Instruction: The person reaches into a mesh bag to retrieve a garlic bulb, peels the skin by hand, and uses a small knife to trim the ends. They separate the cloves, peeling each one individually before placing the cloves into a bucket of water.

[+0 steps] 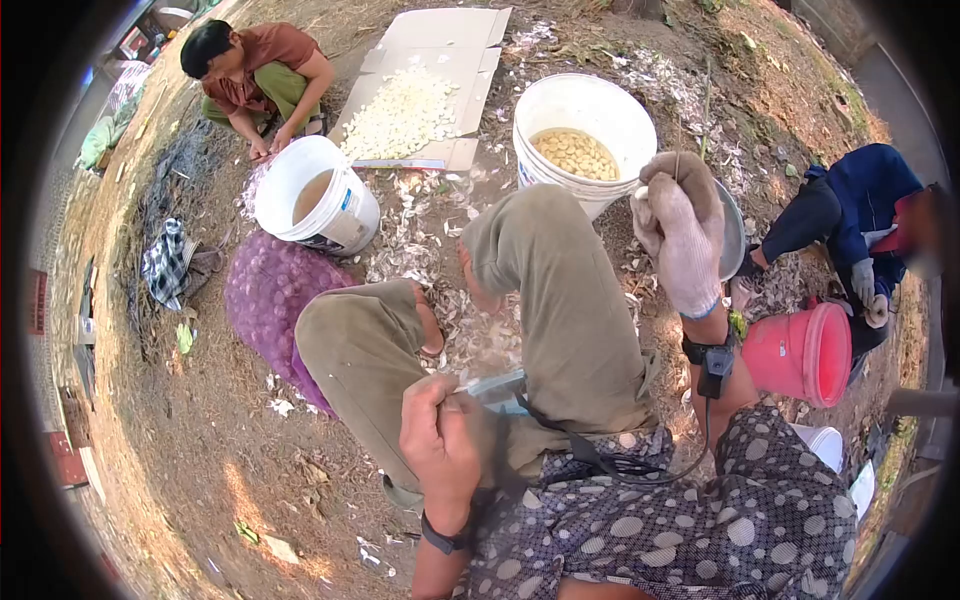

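My right hand [684,225] wears a whitish knit glove with dirty fingertips. Its fingers are closed on a small white garlic clove [642,193], beside the rim of a white bucket [585,95] that holds peeled cloves in liquid. A metal bowl [733,235] shows partly behind the glove. My bare left hand [440,435] is pinched in front of my lap, with a small thin whitish thing at the fingertips, too blurred to name. Near it, a light blue object [495,388] lies between my legs.
Cardboard [430,35] with peeled cloves [405,112] lies ahead. A second white bucket [340,205] and a purple net sack [275,300] stand left, near a crouching person [265,75]. At right are a pink bucket [800,352] and another person [850,205] wearing gloves. Peelings litter the ground.
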Action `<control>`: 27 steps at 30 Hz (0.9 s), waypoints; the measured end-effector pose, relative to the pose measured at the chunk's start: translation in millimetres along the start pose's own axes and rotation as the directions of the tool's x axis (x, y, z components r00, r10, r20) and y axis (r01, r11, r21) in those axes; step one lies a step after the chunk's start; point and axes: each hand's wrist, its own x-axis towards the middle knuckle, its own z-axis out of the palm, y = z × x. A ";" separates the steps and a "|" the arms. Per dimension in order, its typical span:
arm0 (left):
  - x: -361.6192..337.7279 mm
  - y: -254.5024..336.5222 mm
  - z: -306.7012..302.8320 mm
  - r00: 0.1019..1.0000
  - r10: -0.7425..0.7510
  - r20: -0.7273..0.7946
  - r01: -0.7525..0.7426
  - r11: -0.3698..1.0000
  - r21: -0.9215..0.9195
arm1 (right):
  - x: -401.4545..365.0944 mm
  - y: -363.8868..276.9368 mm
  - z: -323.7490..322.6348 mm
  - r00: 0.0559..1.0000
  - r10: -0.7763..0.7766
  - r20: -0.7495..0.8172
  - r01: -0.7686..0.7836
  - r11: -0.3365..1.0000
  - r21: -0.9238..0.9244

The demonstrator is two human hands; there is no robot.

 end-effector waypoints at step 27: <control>-14.0 -367.0 -101.6 0.676 -0.555 -0.485 0.688 0.711 0.145 | 2.2 56.1 134.1 0.948 0.214 0.238 -0.174 0.969 -0.176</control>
